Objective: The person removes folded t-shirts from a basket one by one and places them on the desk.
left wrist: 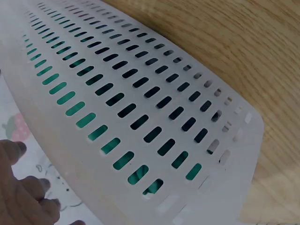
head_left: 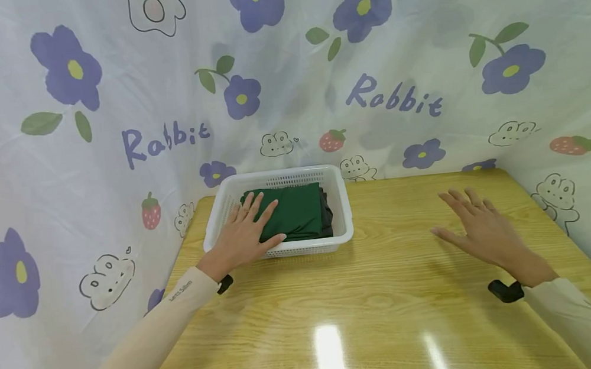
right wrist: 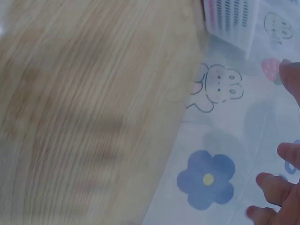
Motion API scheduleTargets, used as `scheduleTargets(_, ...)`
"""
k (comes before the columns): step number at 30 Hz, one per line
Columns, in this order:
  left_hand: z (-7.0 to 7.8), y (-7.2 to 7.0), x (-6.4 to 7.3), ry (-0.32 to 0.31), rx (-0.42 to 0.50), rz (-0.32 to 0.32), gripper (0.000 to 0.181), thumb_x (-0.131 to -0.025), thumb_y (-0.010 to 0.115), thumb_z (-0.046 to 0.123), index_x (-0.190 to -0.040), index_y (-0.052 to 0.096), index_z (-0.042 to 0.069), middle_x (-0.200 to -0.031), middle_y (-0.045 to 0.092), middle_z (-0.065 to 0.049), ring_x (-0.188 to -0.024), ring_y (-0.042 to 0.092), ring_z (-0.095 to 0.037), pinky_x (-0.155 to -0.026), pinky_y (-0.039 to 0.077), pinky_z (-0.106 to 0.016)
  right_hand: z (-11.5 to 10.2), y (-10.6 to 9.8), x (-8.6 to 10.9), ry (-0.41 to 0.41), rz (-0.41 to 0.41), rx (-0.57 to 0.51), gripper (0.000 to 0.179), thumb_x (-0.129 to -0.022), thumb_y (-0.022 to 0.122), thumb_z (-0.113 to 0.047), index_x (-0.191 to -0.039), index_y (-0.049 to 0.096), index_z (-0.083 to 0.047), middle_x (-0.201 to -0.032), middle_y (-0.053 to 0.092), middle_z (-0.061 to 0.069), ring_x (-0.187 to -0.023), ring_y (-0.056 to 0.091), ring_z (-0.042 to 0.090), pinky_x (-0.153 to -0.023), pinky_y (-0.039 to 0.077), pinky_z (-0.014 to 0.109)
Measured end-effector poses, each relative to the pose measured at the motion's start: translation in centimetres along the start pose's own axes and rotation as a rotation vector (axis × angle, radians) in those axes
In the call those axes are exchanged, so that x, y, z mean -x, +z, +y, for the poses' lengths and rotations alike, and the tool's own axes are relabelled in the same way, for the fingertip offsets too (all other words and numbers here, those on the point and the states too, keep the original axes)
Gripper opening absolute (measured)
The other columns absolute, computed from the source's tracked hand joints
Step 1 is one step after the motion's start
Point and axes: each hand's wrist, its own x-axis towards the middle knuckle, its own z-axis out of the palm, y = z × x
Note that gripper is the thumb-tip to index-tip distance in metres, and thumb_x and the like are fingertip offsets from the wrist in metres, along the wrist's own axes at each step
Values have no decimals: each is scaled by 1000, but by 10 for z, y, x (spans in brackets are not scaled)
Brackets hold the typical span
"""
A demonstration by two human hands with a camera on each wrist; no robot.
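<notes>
A white perforated plastic basket (head_left: 309, 244) stands at the back left of the wooden table. Inside lies a folded dark green cloth (head_left: 295, 211), with a blackish cloth (head_left: 326, 217) showing at its right side. My left hand (head_left: 241, 234) is spread over the basket's left part, fingers extended above the green cloth; whether it touches cloth or rim I cannot tell. In the left wrist view, green and dark fabric show through the slots of the basket wall (left wrist: 70, 136). My right hand (head_left: 484, 229) hovers over the table's right side, fingers loosely extended, holding nothing.
The wooden table (head_left: 391, 294) reflects bright light near its front. A white curtain (head_left: 298, 101) with purple flowers, rabbits and strawberries hangs behind the table and along both sides. Black straps (head_left: 506, 291) sit at both wrists.
</notes>
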Motion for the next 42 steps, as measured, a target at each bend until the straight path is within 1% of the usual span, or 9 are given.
scheduleTargets(4,-2,0,-2,-5,22,-10,78,-105,46,59,-165,26,12,-167,20,-23,-153,20,-43,-119,24,-61,-11,1,-8,17,-21,-44,84,-100,61,-55,-164,25,-14,-152,45,29,-126,53,54,-79,52,66)
scheduleTargets(7,-4,-1,-4,-7,50,10,66,-106,55,45,-155,43,3,-156,41,-27,-142,42,-45,-112,38,-59,-17,6,-16,13,-23,-73,77,-102,58,-55,-161,31,-12,-138,60,26,-102,68,45,-62,56,51)
scheduleTargets(11,-8,-2,-6,-36,158,21,50,-104,63,31,-141,58,-2,-141,59,-24,-126,59,-40,-103,49,-54,-26,14,-30,14,-29,-130,68,-104,55,-54,-154,42,-9,-120,72,20,-96,72,36,-69,58,50)
scheduleTargets(18,-23,-5,-13,-126,300,-40,45,-104,63,27,-137,60,-4,-117,71,-18,-95,70,-30,-88,56,-51,-48,24,-56,2,-31,-241,52,-106,58,-44,-139,59,-5,-105,75,14,-83,73,25,-67,58,45)
scheduleTargets(22,-34,-6,-17,-185,376,-98,48,-105,60,28,-141,56,-4,-116,71,-19,-98,70,-32,-93,53,-53,-63,28,-71,6,-32,-315,44,-106,60,-39,-135,63,-6,-105,75,13,-82,73,23,-70,59,45)
scheduleTargets(27,-47,-7,-19,-269,505,-163,54,-107,57,32,-148,49,-3,-140,58,-25,-118,62,-40,-97,50,-55,-86,31,-89,41,-54,-446,41,-104,63,-39,-132,65,-9,-102,75,10,-75,71,17,-64,57,38)
scheduleTargets(32,-56,-9,-18,-343,651,-190,56,-107,56,36,-149,48,0,-151,47,-26,-134,48,-44,-103,46,-58,-107,35,-104,44,-57,-549,37,-103,66,-33,-131,66,-10,-98,75,9,-69,69,14,-61,56,34)
scheduleTargets(37,-61,-10,-19,-386,783,-214,53,-107,56,35,-148,48,3,-153,42,-25,-129,52,-42,-100,49,-56,-129,38,-116,38,-69,-603,37,-102,68,-31,-131,66,-9,-100,75,10,-69,69,15,-62,58,34)
scheduleTargets(42,-63,-10,-21,-416,847,-238,54,-107,55,35,-151,45,4,-158,36,-23,-129,51,-41,-98,50,-55,-146,42,-126,41,-100,-629,36,-102,67,-30,-132,66,-10,-104,74,9,-73,70,20,-63,58,34)
